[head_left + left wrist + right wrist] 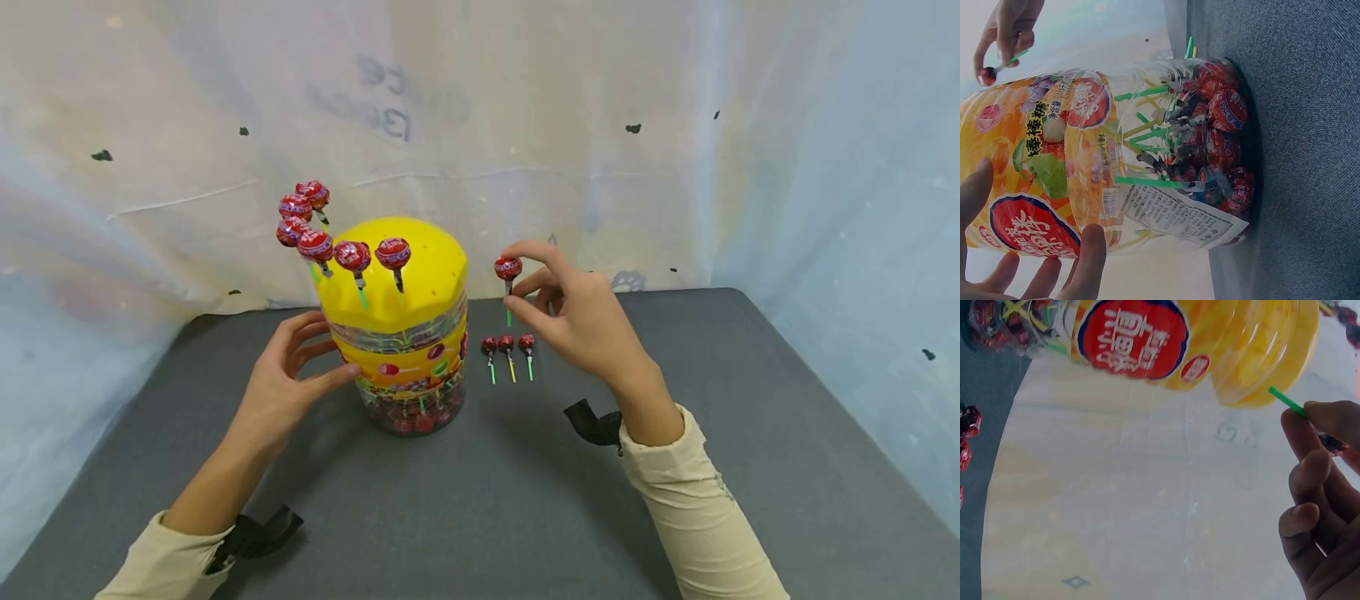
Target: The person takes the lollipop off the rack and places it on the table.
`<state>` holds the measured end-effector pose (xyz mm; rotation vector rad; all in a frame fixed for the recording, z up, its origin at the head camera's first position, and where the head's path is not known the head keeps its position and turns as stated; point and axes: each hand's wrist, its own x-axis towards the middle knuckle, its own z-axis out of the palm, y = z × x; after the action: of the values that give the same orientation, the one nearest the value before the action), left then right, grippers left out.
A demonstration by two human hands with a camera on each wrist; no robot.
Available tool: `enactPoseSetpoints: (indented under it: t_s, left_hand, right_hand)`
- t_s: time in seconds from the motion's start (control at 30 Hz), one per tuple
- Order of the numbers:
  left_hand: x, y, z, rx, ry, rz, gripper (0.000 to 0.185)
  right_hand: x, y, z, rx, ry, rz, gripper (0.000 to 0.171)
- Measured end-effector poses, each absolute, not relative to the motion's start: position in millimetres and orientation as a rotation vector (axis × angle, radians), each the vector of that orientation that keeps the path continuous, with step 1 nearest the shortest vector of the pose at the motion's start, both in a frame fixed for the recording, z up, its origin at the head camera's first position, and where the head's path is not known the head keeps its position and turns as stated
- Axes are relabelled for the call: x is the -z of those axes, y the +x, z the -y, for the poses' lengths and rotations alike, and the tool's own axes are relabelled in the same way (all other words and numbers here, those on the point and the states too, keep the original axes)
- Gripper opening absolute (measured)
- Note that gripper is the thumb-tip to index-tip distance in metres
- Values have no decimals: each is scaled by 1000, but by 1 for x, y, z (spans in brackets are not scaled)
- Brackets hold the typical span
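The right hand [581,321] is raised beside the jar's yellow lid [420,267], fingertips pinching a red lollipop [507,268] upright — green stick down. The left hand [288,379] rests with spread, relaxed fingers against the candy jar [408,367]. Three lollipops [508,343] lie on the grey table [480,500] just beside the jar.

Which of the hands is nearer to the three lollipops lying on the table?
The right hand. It hovers just above the three loose lollipops, pinching another lollipop, while the left hand rests on the far side of the jar.
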<state>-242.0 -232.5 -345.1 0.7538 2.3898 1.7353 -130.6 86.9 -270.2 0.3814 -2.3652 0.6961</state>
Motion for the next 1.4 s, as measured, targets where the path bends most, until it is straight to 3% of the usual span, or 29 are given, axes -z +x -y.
enactPoseSetpoints:
  t_s: [1.4]
  left_hand:
    - [346, -241, 233, -1746, 773, -2379, 70]
  right_hand:
    - [316, -156, -153, -888, 161, 2812, 48]
